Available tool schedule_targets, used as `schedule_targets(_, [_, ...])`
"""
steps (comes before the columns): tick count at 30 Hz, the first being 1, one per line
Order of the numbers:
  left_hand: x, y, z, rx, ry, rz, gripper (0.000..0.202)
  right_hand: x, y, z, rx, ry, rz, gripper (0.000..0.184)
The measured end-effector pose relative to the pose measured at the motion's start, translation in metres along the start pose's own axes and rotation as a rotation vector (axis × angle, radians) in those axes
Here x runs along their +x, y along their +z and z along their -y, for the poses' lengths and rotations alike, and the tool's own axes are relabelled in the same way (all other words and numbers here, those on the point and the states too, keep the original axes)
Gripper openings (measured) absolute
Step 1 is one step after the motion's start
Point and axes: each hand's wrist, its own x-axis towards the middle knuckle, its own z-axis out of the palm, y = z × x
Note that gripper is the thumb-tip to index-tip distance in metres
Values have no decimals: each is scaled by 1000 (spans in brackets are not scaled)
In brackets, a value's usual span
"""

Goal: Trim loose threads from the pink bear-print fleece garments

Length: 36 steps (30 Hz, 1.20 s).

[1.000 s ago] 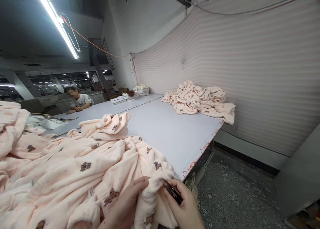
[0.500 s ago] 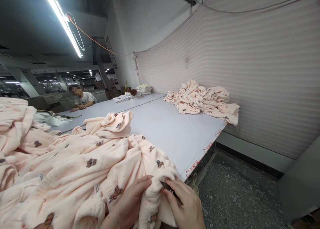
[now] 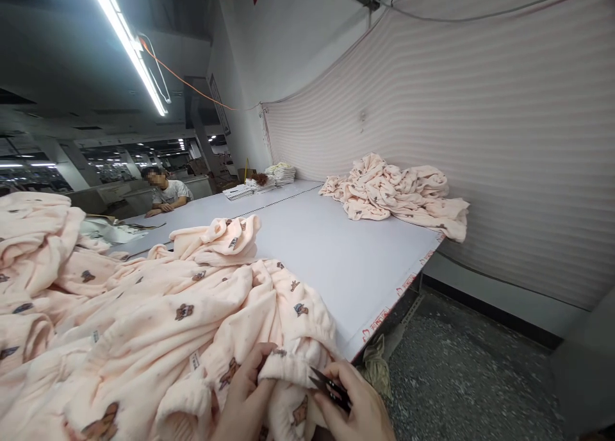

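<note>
Fleece first: the pink fleece garment w/ brown bear print lies heaped at the near corner of the bench, its hem bunched btwn your hands. Your left hand has its fingers closed, pinching a fold of that hem. Your right hand is curled shut round black thread snips, blades a little apart, tips right at the fabric. Small white sewn-in label shows on the garment — print too small to read. Red writing runs along the bench edge — also illegible. Second pink pile sits well apart at the far right corner.
</note>
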Motion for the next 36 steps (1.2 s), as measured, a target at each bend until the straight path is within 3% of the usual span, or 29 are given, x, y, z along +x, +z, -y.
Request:
schedule_targets(3, [-4, 3, 2, -235, -52, 31, 18, 4, 5, 11, 96, -51, -99, 23])
schedule_targets(7, [-7, 0, 6, -218, -68, 51, 22, 13, 12, 22, 106, -121, -154, 23])
schedule_targets(13, [-6, -6, 8, 273, 339, -84, 18, 18, 5, 20, 254, -60, -44, 19])
schedule_targets(15, [-6, -7, 8, 314, 408, -50, 22, 19, 1, 23, 241, -60, -9, 22])
schedule_targets(18, [-5, -6, 8, 327, 409, 46, 22, 23, -6, 32, 195, -69, 42, 21])
schedule_targets(21, [-5, -6, 6, 280, 320, 84, 14, 26, -9, 35, 169, -76, 98, 20])
schedule_targets(23, [-5, -5, 5, 173, 175, 52, 13, 25, -9, 31, 166, -69, 89, 19])
schedule_targets(26, [-7, -4, 3, -113, -63, -26, 23, 20, -3, 18, 179, -23, -40, 18])
schedule_targets(28, [-7, -4, 5, -295, -160, -12, 33, 15, 3, 13, 200, -2, -104, 18])
schedule_targets(33, [-5, -13, 21, -501, -288, 58, 55, 13, 11, 24, 144, -96, -100, 21])
schedule_targets(36, [-6, -30, 29, -583, -329, 68, 48, 13, 8, 25, 153, -86, -123, 20])
